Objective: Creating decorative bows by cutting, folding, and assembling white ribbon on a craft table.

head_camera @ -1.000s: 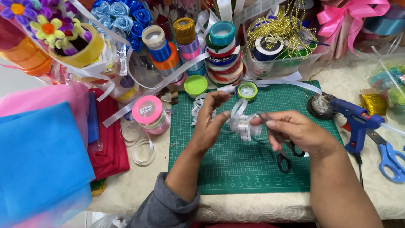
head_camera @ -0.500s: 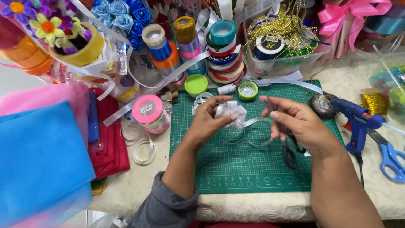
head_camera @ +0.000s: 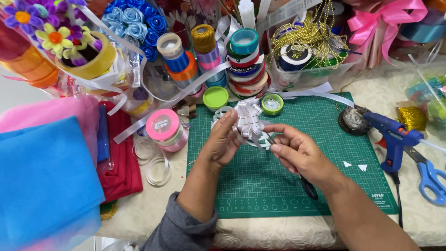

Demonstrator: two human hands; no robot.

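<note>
Over the green cutting mat [head_camera: 288, 186], my left hand [head_camera: 222, 144] pinches a white ribbon bow [head_camera: 248, 117] with several loops, holding it up near the mat's far edge. My right hand [head_camera: 299, 155] is just right of the bow, its fingertips at the lower ribbon loops [head_camera: 265, 139]. Black-handled scissors [head_camera: 308, 187] sit in that hand, one handle loop showing under the palm. The blades are mostly hidden by the fingers.
Stacked ribbon spools [head_camera: 244, 60], a pink spool [head_camera: 163, 125] and two small green lids [head_camera: 216, 97] crowd the mat's far and left sides. A blue glue gun [head_camera: 392, 139] and blue scissors [head_camera: 429, 176] lie right. Blue and red fabric [head_camera: 42, 176] lies left.
The loose ribbon loops have been gathered into a fuller bow and lifted toward the far edge of the mat. My right hand has come in closer to the bow.
</note>
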